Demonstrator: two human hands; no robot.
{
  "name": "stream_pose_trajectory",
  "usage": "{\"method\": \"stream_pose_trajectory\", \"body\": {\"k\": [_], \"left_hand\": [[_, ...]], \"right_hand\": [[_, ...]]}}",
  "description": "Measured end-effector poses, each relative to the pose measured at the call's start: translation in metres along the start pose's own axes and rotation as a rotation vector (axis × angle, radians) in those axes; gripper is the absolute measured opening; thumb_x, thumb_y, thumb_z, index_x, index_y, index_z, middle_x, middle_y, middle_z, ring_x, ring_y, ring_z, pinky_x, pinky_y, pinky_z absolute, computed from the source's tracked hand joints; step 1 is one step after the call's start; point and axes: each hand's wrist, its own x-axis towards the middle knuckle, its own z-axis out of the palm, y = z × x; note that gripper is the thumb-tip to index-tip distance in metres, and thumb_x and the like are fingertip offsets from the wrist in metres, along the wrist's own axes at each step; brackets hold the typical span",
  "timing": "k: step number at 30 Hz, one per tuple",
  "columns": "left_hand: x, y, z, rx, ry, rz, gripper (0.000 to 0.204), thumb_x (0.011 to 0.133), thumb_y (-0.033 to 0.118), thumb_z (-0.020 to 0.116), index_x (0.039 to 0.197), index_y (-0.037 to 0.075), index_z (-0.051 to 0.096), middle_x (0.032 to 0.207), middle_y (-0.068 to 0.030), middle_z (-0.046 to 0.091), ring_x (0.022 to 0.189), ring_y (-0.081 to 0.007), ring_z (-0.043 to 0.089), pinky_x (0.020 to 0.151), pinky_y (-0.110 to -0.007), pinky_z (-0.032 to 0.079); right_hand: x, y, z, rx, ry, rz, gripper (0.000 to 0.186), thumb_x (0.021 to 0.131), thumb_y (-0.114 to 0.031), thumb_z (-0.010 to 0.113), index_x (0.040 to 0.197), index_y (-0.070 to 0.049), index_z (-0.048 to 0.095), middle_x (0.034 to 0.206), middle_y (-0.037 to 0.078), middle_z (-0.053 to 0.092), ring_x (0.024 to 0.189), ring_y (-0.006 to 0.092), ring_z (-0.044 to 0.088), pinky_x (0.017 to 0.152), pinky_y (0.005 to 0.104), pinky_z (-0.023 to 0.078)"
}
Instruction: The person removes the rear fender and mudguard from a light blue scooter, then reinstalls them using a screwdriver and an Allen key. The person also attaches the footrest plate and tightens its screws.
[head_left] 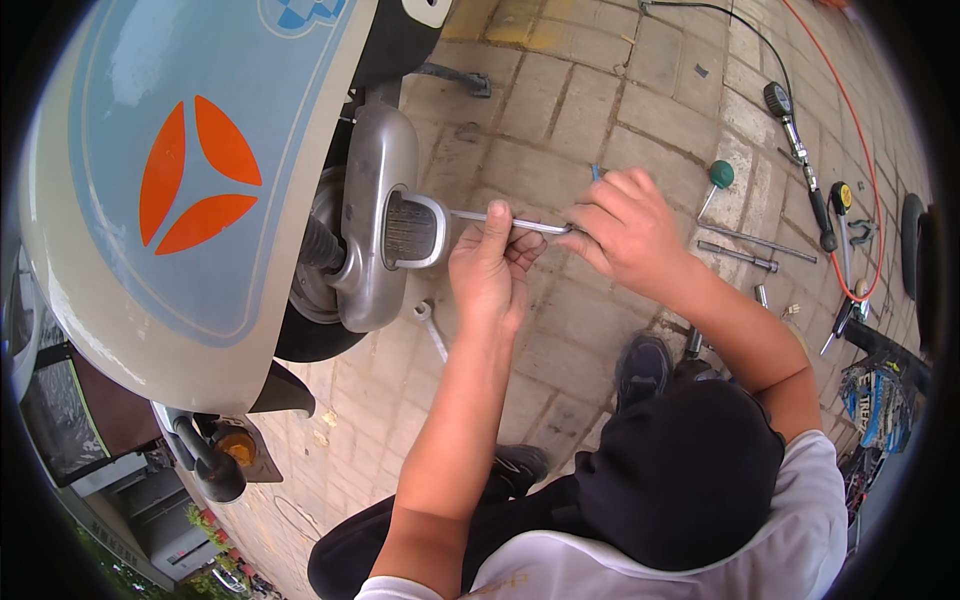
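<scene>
- The scooter fills the left side, its grey motor cover facing the hands.
- A long metal wrench reaches from the cover out to the right.
- The left hand has its grip closed around the wrench shaft.
- The right hand pinches its outer end.
- A green-handled screwdriver and other tools lie on the brick paving.

- Outdoor ground of worn brick paving fills the middle and upper frame, its joints dark with dirt.
- Even daylight, with no hard shadows.
- The top centre carries a yellowish strip of paving.
- An orange hose and a black cable curve down the upper right.
- At the lower left edge stands a grey box-like unit with greenery beside it.
</scene>
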Motion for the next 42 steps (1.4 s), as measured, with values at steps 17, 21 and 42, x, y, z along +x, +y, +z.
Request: {"method": "stream_pose_trajectory", "body": {"k": [17, 21, 42], "left_hand": [[0.0, -0.001, 0.006, -0.059, -0.025, 0.047, 0.027, 0.095, 0.025, 0.06, 0.101, 0.0, 0.056, 0.096, -0.0151, 0.066, 0.083, -0.0222, 0.067, 0.076, -0.035, 0.056], [0.0, 0.002, 0.006, 0.005, 0.002, 0.012, 0.023, 0.094, 0.025, 0.062, 0.102, 0.005, 0.057, 0.095, -0.011, 0.066, 0.086, -0.022, 0.067, 0.079, -0.036, 0.056], [0.003, 0.005, 0.002, -0.188, -0.169, 0.034, 0.034, 0.101, 0.025, 0.047, 0.122, -0.001, 0.046, 0.117, -0.0181, 0.059, 0.105, -0.0284, 0.061, 0.097, -0.044, 0.047]], "right_hand": [[-0.007, -0.003, 0.009, 0.844, -0.233, 0.861, 0.044, 0.078, -0.039, 0.072, 0.103, -0.003, 0.065, 0.086, 0.01, 0.058, 0.073, 0.0268, 0.055, 0.065, 0.036, 0.045], [-0.011, 0.0, 0.004, 0.027, 0.092, 0.156, 0.037, 0.074, -0.03, 0.073, 0.102, -0.007, 0.066, 0.09, 0.004, 0.059, 0.08, 0.021, 0.055, 0.072, 0.0354, 0.043], [-0.012, 0.047, 0.05, 0.062, 0.123, -0.237, 0.036, 0.079, -0.031, 0.067, 0.103, -0.005, 0.061, 0.095, 0.008, 0.057, 0.085, 0.0271, 0.054, 0.075, 0.039, 0.044]]}}
